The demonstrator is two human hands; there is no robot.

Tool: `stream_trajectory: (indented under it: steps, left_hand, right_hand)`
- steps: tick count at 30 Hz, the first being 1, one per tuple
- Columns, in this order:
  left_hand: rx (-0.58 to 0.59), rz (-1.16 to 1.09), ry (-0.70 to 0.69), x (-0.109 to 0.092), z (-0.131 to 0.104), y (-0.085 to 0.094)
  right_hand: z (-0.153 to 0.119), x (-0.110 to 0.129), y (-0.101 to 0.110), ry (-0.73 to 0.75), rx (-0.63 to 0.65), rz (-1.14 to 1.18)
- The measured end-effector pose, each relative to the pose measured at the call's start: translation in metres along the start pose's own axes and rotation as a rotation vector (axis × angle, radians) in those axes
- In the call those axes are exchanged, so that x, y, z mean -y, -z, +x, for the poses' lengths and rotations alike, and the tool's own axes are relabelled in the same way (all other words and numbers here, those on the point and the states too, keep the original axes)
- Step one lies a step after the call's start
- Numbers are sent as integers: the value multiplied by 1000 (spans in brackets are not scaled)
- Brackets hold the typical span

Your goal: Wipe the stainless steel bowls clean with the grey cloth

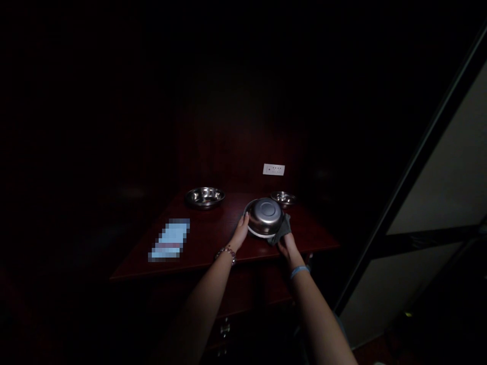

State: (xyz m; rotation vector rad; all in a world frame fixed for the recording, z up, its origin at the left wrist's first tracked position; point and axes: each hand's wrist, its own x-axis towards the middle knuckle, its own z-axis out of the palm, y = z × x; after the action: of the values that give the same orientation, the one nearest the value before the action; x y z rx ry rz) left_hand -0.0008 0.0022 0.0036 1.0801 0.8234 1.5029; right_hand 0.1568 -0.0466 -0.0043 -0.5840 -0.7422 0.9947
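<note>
A shiny steel bowl (266, 215) is held bottom-up and tilted above the front of the dark red desk. My left hand (240, 232) grips its left rim, the thumb lying along the side. On the right, my right hand (288, 245) is closed round a dark grey cloth (281, 231) that presses against the bowl's rim. Part of the right fingers is hidden behind the cloth and bowl. Behind the held bowl stands a smaller steel bowl (283, 198), and a wide steel bowl (205, 197) sits at the back left.
The dark red desk (213, 238) has a blurred-out, bright rectangular item (170, 240) on its left side. A white socket panel (274, 169) is on the back wall. Below the desk is a drawer handle (225, 327). A pale panelled door (429, 203) stands at right.
</note>
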Motion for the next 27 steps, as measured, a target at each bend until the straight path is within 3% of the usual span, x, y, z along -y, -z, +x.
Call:
stream_trajectory:
  steps: [3,9,19,27]
  left_hand:
    - [-5,5,-19,3,3,2]
    - [-6,-67,-40,3,6,8]
    - [14,-135,0,6,8,8]
    - [40,-71,-13,4,4,7]
  right_hand:
    - [2,-2,2,-111,-19,10]
    - [4,-4,4,-149,26,0]
    - [-5,6,1,-38,-62,-83]
    - [-27,23,1,67,-22,-123]
